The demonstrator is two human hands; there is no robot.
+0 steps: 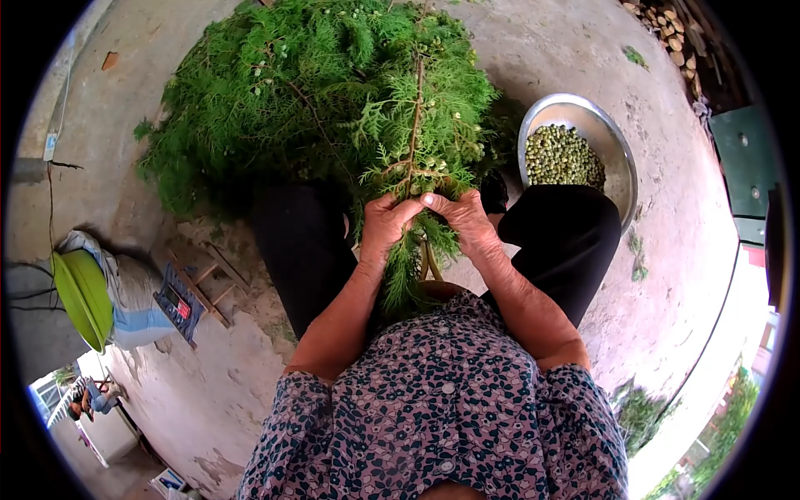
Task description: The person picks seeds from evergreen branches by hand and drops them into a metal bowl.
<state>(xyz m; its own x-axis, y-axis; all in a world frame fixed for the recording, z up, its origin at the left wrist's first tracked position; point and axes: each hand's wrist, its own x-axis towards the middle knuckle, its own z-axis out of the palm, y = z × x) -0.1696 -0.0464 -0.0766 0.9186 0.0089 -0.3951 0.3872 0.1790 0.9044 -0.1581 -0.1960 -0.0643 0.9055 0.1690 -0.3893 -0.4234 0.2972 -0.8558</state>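
My left hand (388,223) and my right hand (463,220) meet in front of my body, thumbs almost touching. Both are closed on one leafy evergreen branch (417,108), whose brown stem runs away from me and whose lower sprigs hang between my wrists. Small pale green cones dot its foliage. Just beyond and to the left lies a large heap of cut evergreen branches (258,108). By my right knee stands a metal basin (618,158) with many small green cones (562,157) in it. My fingertips are partly hidden by the sprigs.
Around me is a concrete floor (558,50) with stray sprigs. A green plastic basin (82,296), a pale sack (137,300) and a small wooden stool (208,279) are at left. Stacked firewood (671,37) sits at the far right. Another person (92,396) is at the lower left.
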